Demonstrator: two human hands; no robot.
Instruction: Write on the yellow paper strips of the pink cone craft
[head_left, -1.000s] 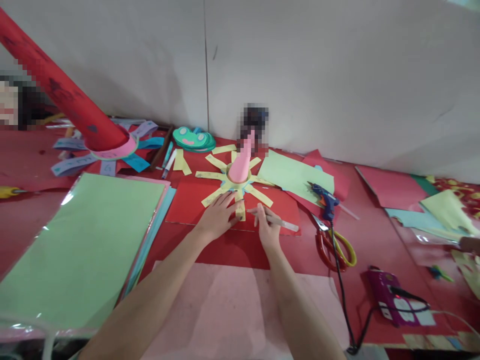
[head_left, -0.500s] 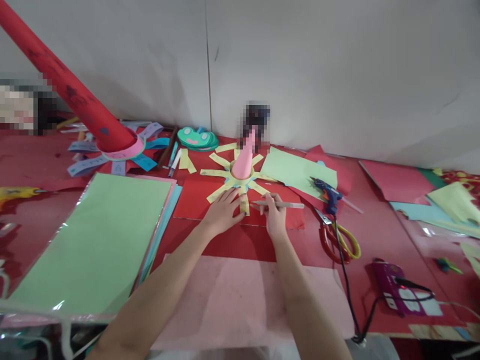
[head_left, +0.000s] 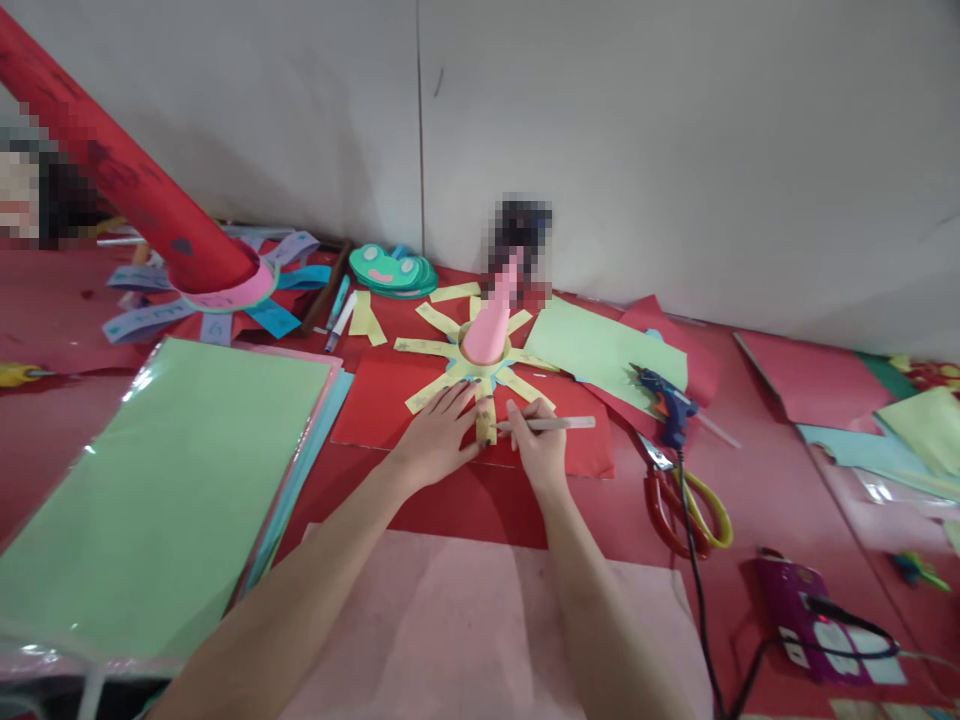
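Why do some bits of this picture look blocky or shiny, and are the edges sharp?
Head view: two patches are pixelated, one above the pink cone and one at the far left edge; glare streaks the plastic wrap over the green paper stack; the far right edge smears into blur; the left hand and the right hand with its pen stay sharp.

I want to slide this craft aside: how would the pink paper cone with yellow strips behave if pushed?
The pink cone looks light and tall, so it may tip. Its yellow strips lie flat and thin, probably floppy. The left hand rests beside one.
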